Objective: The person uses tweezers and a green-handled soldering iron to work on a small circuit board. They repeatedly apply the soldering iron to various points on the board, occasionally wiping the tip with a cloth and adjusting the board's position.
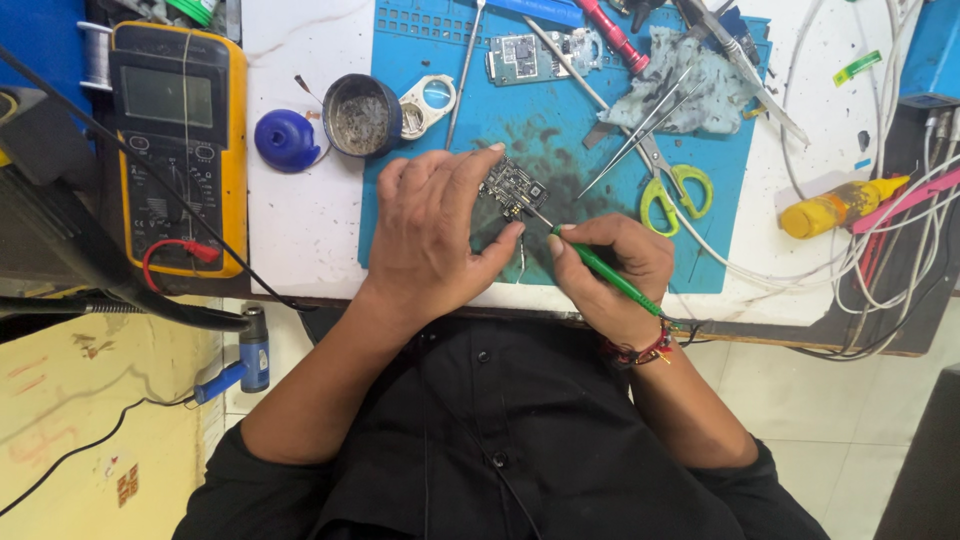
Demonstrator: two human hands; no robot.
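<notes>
My left hand (430, 235) pinches a small dark circuit board (513, 187) between thumb and fingers, holding it down on the blue work mat (440, 110). A thin green-handled soldering iron (600, 272) is gripped pen-style in my right hand (612, 275), and its metal tip touches the board's lower right corner. Both hands rest near the table's front edge, above my black shirt.
A yellow multimeter (180, 140) lies at the left with a blue lid (285, 140) and a round metal tin (360, 115) beside it. On the mat are a second circuit board (525, 58), tweezers, yellow-handled scissors (672, 190) and a dirty cloth (680, 80). A yellow bottle (835, 208) and white cables lie right.
</notes>
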